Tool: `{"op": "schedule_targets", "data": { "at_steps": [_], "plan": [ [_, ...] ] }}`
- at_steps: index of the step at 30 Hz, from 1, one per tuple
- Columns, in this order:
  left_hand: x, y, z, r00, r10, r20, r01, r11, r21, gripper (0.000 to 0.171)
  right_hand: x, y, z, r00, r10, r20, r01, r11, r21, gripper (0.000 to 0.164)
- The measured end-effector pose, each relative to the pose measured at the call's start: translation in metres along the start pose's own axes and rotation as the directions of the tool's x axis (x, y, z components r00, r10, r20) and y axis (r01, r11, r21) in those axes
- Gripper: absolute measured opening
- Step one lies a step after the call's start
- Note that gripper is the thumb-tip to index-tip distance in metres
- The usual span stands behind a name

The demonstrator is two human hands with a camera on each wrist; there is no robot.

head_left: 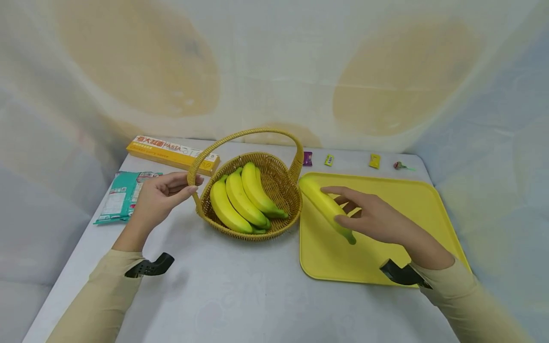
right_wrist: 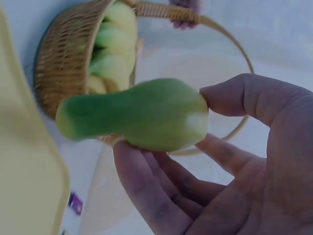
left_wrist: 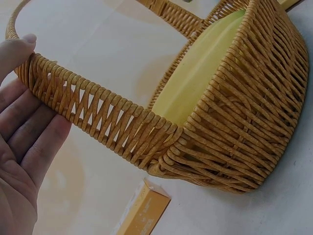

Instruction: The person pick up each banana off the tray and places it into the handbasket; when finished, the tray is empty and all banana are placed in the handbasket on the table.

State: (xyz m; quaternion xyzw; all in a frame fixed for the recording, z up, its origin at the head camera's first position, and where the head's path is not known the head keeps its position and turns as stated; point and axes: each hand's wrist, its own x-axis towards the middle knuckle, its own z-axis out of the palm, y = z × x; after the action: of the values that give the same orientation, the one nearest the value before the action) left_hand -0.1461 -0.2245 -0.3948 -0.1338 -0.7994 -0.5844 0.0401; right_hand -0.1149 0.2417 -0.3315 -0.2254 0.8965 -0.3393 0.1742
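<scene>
My left hand [head_left: 156, 200] pinches one side of the handle [left_wrist: 98, 105] of a wicker basket [head_left: 274, 233], thumb on one face and fingers behind. Several yellow bananas [head_left: 244, 200] with green tips lie side by side in the basket, which rests on the table. To the basket's right, my right hand [head_left: 373, 214] grips a single banana [head_left: 321, 202] between thumb and fingers. That banana is held over the left part of a yellow tray [head_left: 386, 262], its green stem end [right_wrist: 98, 115] pointing towards me.
Behind the basket at left lies a pasta box [head_left: 171, 153], with a teal packet [head_left: 124, 197] in front of it. Along the back edge are a purple wrapped sweet [head_left: 307, 158], two yellow ones [head_left: 329, 160] [head_left: 374, 161] and a small flower-like item [head_left: 400, 165].
</scene>
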Motion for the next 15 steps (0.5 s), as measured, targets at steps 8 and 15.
{"op": "schedule_targets", "data": {
  "at_steps": [8, 15],
  "plan": [
    [0.000, -0.002, -0.001, 1.000, -0.002, -0.001, 0.002, 1.000, 0.005, 0.029, 0.041, -0.018, 0.014, 0.996, -0.071, 0.053, 0.071, 0.997, 0.008, 0.059],
    [0.000, -0.001, 0.000, 1.000, -0.009, -0.004, 0.009, 1.000, 0.003, 0.029, 0.090, -0.029, 0.030, 0.997, -0.053, 0.054, 0.054, 0.998, -0.023, 0.061]
  ]
}}
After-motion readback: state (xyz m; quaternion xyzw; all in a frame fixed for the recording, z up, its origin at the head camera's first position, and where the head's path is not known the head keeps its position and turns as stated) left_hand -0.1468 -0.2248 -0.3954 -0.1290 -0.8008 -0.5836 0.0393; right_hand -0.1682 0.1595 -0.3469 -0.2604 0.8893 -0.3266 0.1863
